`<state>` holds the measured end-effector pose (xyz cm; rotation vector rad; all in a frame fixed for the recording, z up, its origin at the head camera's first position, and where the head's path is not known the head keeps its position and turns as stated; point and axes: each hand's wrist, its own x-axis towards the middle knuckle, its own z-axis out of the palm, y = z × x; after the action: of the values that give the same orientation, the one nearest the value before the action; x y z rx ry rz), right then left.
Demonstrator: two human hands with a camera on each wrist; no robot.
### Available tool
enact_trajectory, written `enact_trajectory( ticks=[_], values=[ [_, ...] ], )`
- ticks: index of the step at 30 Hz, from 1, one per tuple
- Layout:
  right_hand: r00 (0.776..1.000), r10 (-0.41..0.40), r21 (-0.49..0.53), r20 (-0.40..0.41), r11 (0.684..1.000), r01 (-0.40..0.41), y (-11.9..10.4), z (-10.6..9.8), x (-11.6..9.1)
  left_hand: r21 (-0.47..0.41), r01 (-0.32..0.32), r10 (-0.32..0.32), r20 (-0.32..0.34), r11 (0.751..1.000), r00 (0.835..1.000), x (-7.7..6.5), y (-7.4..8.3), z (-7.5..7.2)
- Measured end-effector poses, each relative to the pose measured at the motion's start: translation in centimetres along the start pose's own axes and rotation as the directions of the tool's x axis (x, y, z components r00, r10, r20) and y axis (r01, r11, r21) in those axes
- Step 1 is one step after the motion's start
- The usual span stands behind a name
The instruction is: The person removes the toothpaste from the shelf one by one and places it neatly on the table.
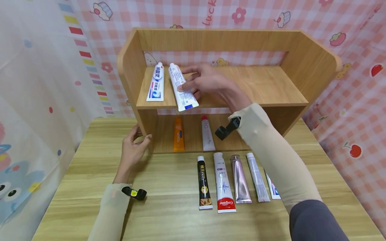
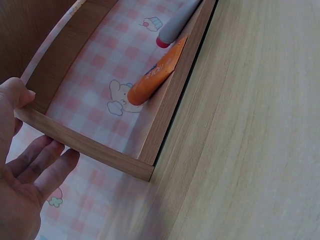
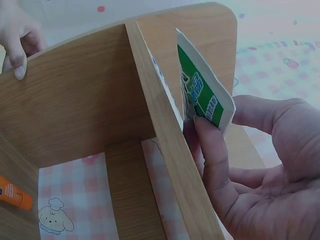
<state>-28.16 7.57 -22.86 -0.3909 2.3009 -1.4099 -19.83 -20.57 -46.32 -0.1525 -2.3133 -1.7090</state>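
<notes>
My right hand [image 1: 206, 80] pinches a white toothpaste tube [image 1: 182, 87] over the upper board of a wooden shelf [image 1: 241, 80]. The tube's crimped end reaches past the front edge; its green-printed face [image 3: 200, 90] shows in the right wrist view. Beside it on that board lies another white toothpaste tube [image 1: 156, 83] with blue print. Lower left, my left hand [image 1: 134, 147] grips the front edge of the shelf's side panel [image 2: 85, 142], thumb inside and fingers outside. On the lower board lie an orange tube [image 1: 179, 135] and a pale tube with a red cap [image 1: 207, 134].
In front of the shelf, a row of tubes lies on the table [image 1: 163, 207]: a black tube [image 1: 204, 184], a Colgate tube [image 1: 223, 184], a metallic pink tube [image 1: 240, 180], a slim white tube [image 1: 258, 179], and another tube [image 1: 272, 187] partly hidden by my right arm.
</notes>
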Motion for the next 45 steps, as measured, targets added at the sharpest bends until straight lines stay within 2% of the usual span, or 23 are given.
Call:
enact_trajectory(
  ticks=[5,12,29,38,45],
  values=[
    [0.998,-0.034,0.035,-0.043,0.999,0.036,0.4,0.4,-0.6,-0.003,-0.004,0.004,-0.010,1.000,1.000,0.0,0.1,0.0],
    [0.993,-0.092,0.044,-0.069,0.995,0.095,0.9,0.8,-1.2,-0.005,-0.001,0.001,0.005,1.000,1.000,-0.9,3.2,-0.1],
    [0.973,-0.190,0.010,-0.128,0.981,0.193,1.9,2.2,-3.9,-0.018,0.022,-0.022,-0.001,1.000,1.000,-1.0,3.0,0.0],
    [0.954,-0.269,0.047,-0.133,0.960,0.277,2.6,2.8,-5.3,-0.013,0.009,-0.009,-0.002,1.000,1.000,-0.8,3.3,-0.1],
    [0.931,-0.330,0.053,-0.156,0.938,0.342,3.7,3.7,-6.6,-0.016,0.005,-0.005,-0.005,1.000,1.000,-0.8,3.2,0.0]
  ],
)
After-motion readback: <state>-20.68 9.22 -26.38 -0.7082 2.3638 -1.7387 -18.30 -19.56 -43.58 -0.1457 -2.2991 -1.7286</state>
